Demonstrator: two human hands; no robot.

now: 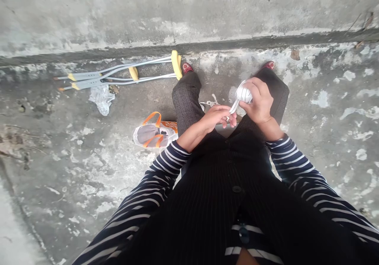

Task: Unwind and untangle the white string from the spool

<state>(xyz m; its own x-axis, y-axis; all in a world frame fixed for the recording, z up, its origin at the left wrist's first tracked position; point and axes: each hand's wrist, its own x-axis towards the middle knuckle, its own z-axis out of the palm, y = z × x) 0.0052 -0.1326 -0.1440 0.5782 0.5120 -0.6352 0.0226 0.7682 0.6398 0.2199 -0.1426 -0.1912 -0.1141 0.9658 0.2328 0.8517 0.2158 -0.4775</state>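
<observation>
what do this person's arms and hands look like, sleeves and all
Both arms wear navy sleeves with narrow white stripes running around them. The fabric ends short of the wrists, leaving them uncovered. The left hand and right hand are bare, without gloves. No watch or bracelet shows on either wrist.

- The right hand covered part of the white roll
- The white strip disappeared among the fingers of the left hand
- The right end of the bag, print included, was hidden behind the left trouser leg
- A dark object in the bag was too small to tell
- Trouser cloth hid most of the left shoe and right shoe
- The picture's edges cut off both striped sleeves
</observation>
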